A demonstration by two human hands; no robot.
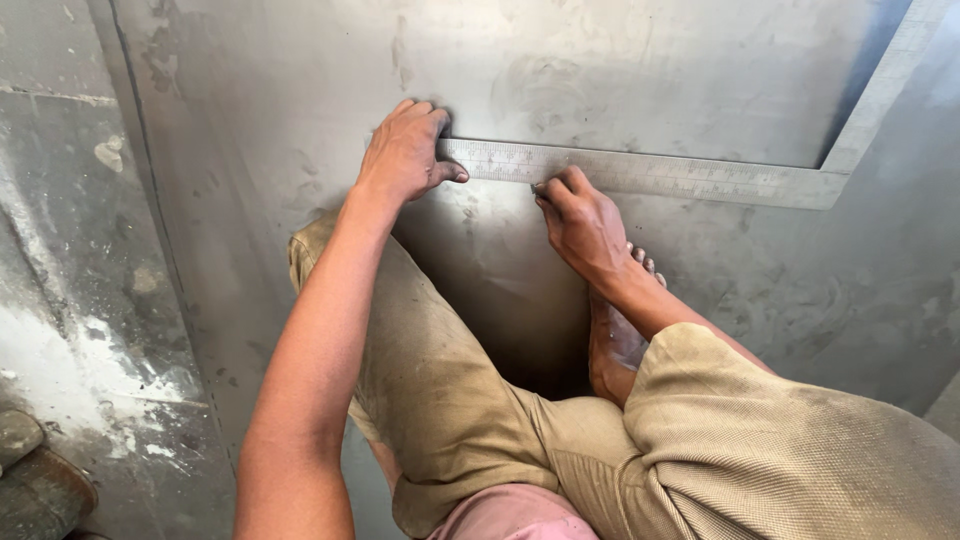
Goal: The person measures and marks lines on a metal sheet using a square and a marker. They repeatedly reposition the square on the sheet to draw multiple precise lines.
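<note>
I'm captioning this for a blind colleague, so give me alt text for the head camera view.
A person squatting on a large grey metal sheet presses the left hand on the end of a flat steel L-shaped square ruler, while the right hand pinches a thin, hard-to-identify marking tool against the ruler's lower edge. Khaki trousers and a bare foot fill the foreground.

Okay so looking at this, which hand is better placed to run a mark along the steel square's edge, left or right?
Right, probably. The right hand already pinches a small marking tool, its tip at the lower edge of the steel square. The left hand lies flat on the square's end, pressing it onto the metal sheet.
</note>
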